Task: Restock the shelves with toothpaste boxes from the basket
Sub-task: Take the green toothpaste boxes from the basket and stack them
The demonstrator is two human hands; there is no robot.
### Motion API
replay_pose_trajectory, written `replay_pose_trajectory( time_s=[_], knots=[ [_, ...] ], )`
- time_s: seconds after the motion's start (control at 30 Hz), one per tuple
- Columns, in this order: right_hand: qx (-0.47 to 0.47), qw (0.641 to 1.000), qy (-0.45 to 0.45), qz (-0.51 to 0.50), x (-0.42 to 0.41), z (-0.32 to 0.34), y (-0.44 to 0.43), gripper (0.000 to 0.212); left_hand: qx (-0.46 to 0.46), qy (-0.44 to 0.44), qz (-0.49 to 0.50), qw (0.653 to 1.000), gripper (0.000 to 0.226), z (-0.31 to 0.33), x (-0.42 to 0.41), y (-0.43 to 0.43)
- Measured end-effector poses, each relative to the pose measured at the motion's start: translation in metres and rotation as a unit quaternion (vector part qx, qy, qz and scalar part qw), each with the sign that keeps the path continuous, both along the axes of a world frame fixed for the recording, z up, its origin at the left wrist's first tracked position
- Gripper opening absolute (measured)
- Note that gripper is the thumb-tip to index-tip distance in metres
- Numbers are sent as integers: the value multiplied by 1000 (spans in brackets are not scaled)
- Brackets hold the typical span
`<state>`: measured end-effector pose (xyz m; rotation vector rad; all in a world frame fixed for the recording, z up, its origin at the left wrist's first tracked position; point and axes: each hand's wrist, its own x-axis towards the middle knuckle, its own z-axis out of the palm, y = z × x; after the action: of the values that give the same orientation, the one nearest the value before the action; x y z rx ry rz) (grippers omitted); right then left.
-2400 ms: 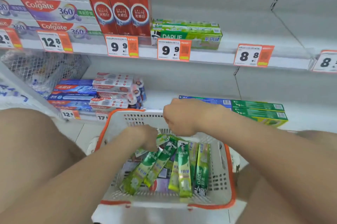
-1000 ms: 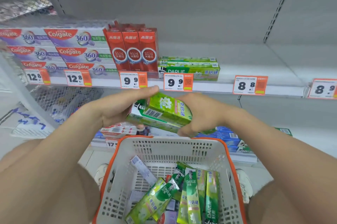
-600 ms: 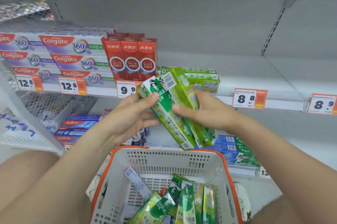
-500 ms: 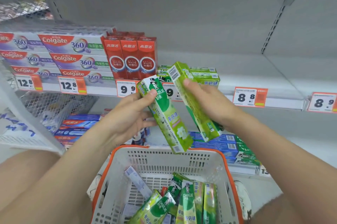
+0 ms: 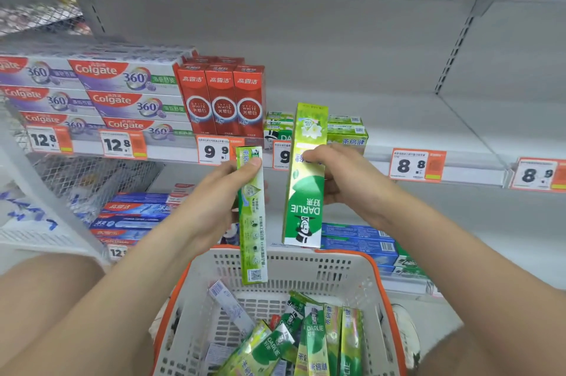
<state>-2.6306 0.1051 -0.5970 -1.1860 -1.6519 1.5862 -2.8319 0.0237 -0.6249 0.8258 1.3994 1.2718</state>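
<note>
Grey shop shelves (image 5: 398, 118), orange price tags (image 5: 417, 165)

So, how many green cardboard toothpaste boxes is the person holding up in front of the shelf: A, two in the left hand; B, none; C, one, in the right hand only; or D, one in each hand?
D: the left hand grips an edge-on green cardboard toothpaste box and the right hand grips a second green box, its Darlie front upside down, both above the white plastic basket.
</note>
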Motion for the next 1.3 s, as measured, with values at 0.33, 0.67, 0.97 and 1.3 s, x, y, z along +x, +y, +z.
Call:
replay_pose_trajectory(
  time_s=[0.33, 0.67, 0.97, 1.3],
  knots=[
    [-4, 999, -10, -50, 3, -3, 2, 42, -24, 34, -46, 998, 30, 2, 5, -6],
    [246, 935, -245, 78, 5, -3, -14, 34, -54, -21, 12, 998, 29, 0, 13, -2],
    [305, 925, -203, 97, 2, -15, -14, 64, -7, -61, 26, 998, 33, 3, 15, -7],
    [85, 991, 53, -93, 5, -4, -7, 92, -6, -41, 33, 999, 27, 1, 18, -7]
  ],
)
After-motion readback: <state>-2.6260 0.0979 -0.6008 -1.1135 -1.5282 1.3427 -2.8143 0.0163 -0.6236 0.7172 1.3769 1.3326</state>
